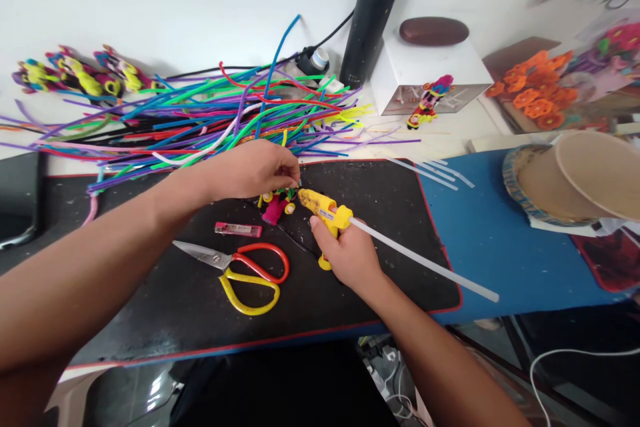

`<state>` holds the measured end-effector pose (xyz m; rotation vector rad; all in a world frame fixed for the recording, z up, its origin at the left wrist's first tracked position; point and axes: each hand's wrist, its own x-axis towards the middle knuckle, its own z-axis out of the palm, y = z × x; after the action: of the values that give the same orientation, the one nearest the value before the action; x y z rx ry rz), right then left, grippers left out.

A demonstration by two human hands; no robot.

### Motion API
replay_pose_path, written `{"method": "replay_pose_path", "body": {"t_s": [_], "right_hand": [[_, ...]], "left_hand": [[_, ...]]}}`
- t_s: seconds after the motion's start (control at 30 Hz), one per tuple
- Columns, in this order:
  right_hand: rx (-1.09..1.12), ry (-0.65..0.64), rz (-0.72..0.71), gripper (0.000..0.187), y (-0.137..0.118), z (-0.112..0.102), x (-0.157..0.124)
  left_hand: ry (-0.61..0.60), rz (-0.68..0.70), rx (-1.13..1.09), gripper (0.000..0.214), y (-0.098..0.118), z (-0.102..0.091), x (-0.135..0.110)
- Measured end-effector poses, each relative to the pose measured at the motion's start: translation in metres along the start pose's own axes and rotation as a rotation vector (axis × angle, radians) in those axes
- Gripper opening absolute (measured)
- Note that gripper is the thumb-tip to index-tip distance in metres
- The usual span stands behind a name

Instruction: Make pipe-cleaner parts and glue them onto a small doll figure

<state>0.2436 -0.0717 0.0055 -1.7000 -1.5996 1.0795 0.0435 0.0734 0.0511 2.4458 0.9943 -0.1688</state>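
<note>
So my right hand is wrapped around the handle of a yellow glue gun, with a long glue stick poking out the back. The nozzle is just beside a little fuzzy doll, which sits on the black mat on the tabletop, right under my left hand. Those fingers are bunched at the doll's far edge, but I can't tell what they're pinching, if anything.

I'd guess the doll is super light and soft, squishes easily, not slippery, and the small bits could bend or pull off. Best to grip the chunky pink part and keep fingertips clear of the nozzle, which is probably hot. The gun looks like light, stiff plastic, so hold it by the handle only.
</note>
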Motion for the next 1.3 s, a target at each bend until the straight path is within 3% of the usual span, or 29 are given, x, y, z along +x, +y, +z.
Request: {"method": "replay_pose_path", "body": {"t_s": [1.3], "right_hand": [[-0.032,0.026,-0.033,0.037,-0.0007,0.0002,-0.0002]], "left_hand": [[0.005,-0.028,-0.042,0.027,0.0011,0.0004,-0.0005]]}}
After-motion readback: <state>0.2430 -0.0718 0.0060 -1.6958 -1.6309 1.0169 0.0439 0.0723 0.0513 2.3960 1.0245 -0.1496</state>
